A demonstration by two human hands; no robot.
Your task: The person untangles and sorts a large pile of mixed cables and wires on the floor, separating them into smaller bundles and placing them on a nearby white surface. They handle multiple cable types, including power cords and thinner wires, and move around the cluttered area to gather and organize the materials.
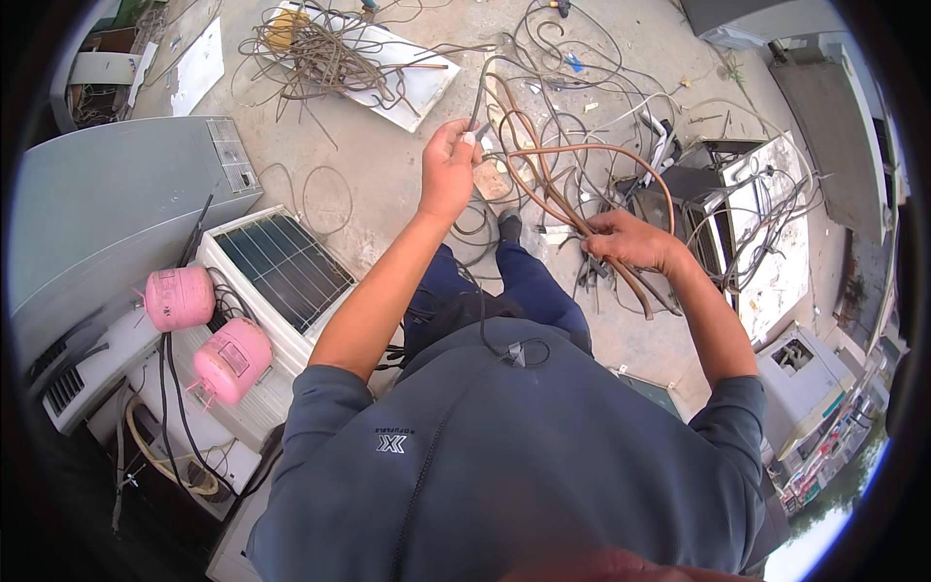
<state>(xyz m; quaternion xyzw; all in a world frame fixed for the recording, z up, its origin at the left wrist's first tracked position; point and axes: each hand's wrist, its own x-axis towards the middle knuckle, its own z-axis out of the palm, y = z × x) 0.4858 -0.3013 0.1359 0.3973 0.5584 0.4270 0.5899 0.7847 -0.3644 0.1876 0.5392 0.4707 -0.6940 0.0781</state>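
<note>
My right hand [630, 241] is closed around a bundle of thin copper pipes [543, 179]. They bend in long loops up and to the left, and their lower ends hang below the hand. At the middle, my left hand [451, 170] pinches a dark thin tube [475, 105], which curves up and over toward the copper loops. Whether it joins the bundle I cannot tell. Loose dark cables [572, 116] lie tangled on the floor beyond both hands.
A tangle of tubes [330, 58] lies on a white panel [417, 97] at the far left. Pink gas cylinders [233, 359] and a grilled white unit [281, 267] stand left. Opposite, a white casing [776, 281] carries more cables. My shoe [509, 225] is among the cables.
</note>
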